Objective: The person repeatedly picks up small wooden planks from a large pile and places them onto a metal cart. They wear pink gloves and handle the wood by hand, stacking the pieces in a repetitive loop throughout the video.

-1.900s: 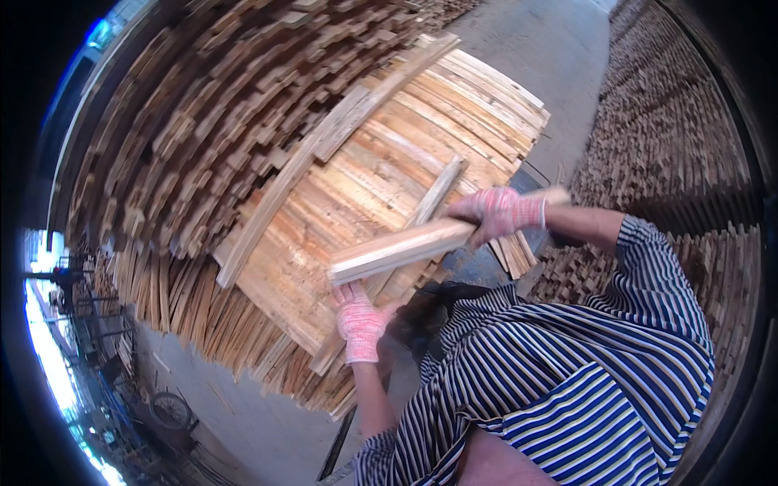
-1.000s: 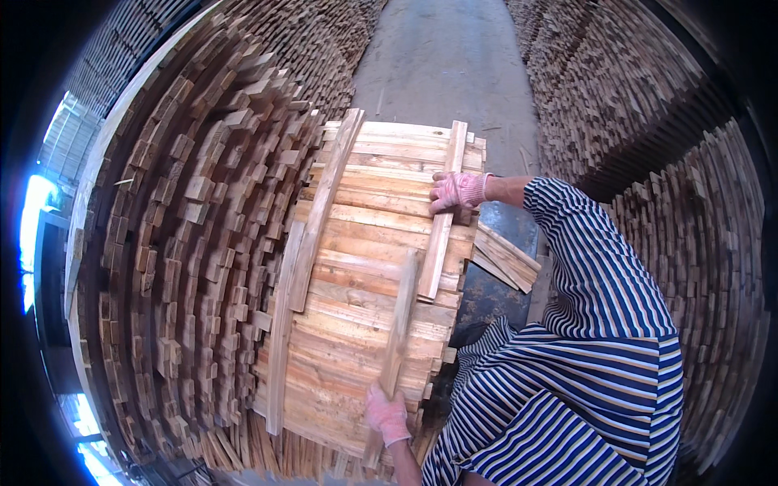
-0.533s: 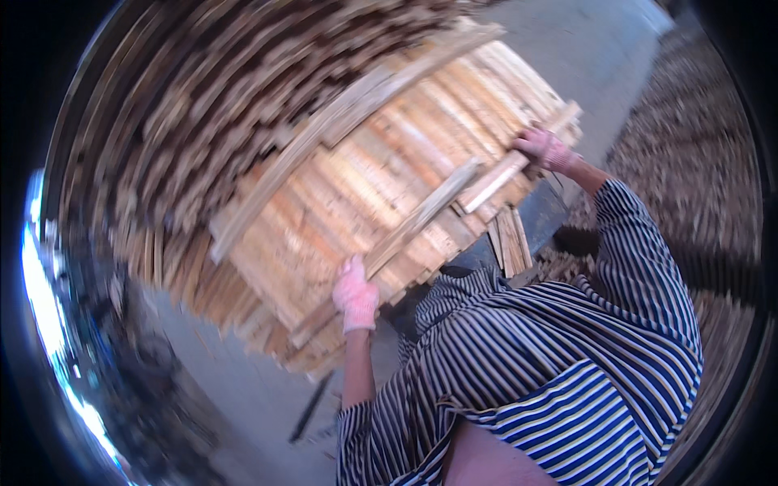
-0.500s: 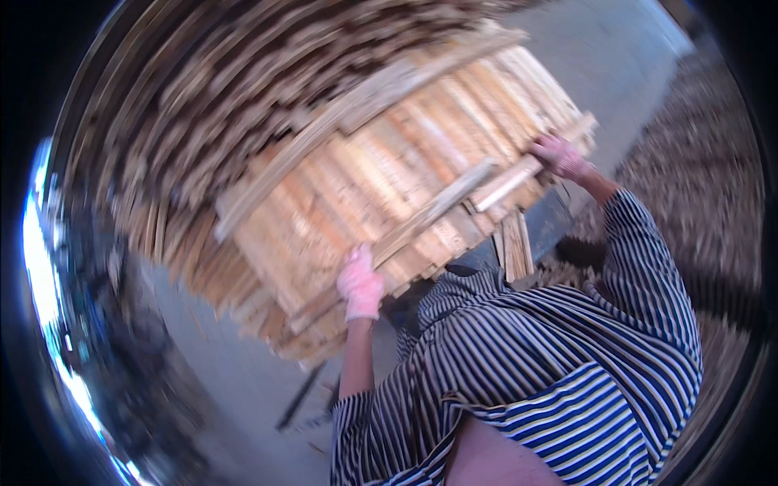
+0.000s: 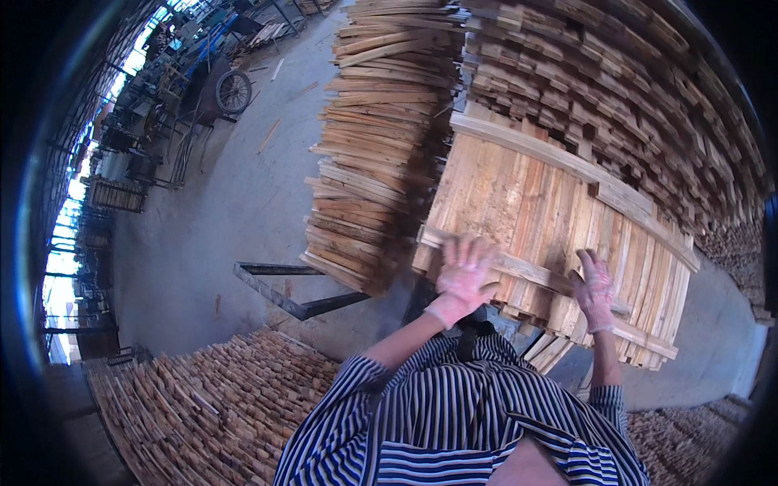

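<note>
A row of wooden boards (image 5: 527, 194) lies side by side in front of me. Across its far edge runs a long wooden strip (image 5: 567, 162) with a shorter block against it. Along the near side lie a thin strip (image 5: 531, 274) and another strip (image 5: 640, 336) further right. My left hand (image 5: 466, 271), in a pink and white glove, is spread over the left part of the near strip. My right hand (image 5: 596, 287), gloved alike, is at the near side of the boards with its fingers apart. Whether either palm touches the wood cannot be made out.
Behind the boards rise stacked wood pieces (image 5: 648, 97). A tall pile of thin slats (image 5: 373, 162) stands left, with a dark metal frame (image 5: 300, 304) near its foot. More wood (image 5: 219, 397) covers the lower left. A wheel (image 5: 233, 91) shows far left.
My view has swung left. Both hands have come off the ends of the near edge and moved inward over the boards, and their fingers have spread.
</note>
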Tool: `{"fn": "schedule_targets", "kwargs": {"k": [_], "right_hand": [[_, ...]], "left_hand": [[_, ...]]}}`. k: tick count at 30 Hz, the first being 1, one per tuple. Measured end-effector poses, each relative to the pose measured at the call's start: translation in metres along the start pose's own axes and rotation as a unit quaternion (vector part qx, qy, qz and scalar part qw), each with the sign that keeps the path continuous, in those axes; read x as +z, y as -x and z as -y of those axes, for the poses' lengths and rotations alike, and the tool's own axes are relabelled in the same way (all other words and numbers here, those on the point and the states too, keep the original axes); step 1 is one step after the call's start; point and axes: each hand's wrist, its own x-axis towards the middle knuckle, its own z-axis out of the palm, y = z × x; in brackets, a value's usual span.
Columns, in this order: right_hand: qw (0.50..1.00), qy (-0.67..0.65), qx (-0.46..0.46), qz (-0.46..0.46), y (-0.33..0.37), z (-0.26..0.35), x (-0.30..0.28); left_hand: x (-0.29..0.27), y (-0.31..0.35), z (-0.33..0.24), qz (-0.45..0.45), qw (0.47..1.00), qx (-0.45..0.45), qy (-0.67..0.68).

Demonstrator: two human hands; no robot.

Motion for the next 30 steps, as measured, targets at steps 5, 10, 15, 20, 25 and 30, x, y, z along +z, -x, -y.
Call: {"fn": "schedule_targets", "kwargs": {"k": [5,10,15,20,25,30], "right_hand": [[0.995,0.093,0.004,0.021,-0.064,0.032,0.038],[0.990,0.052,0.067,0.116,-0.092,0.045,0.056],[0.991,0.017,0.070,0.109,-0.093,0.040,0.051],[0.996,0.017,0.073,0.057,-0.097,0.044,0.054],[0.970,0.043,0.129,0.200,-0.131,0.098,0.031],[0.984,-0.151,-0.022,0.092,-0.192,0.193,0.006]], "left_hand": [[-0.016,0.085,0.139,-0.110,0.976,-0.185,-0.024],[-0.007,0.185,0.279,-0.019,0.880,-0.463,-0.103],[0.026,0.253,0.370,0.007,0.707,-0.707,0.019],[0.047,0.272,0.415,-0.018,0.595,-0.727,0.343],[0.051,0.250,0.412,-0.082,0.523,-0.691,0.492],[0.043,0.167,0.445,0.047,0.616,-0.729,0.295]]}}
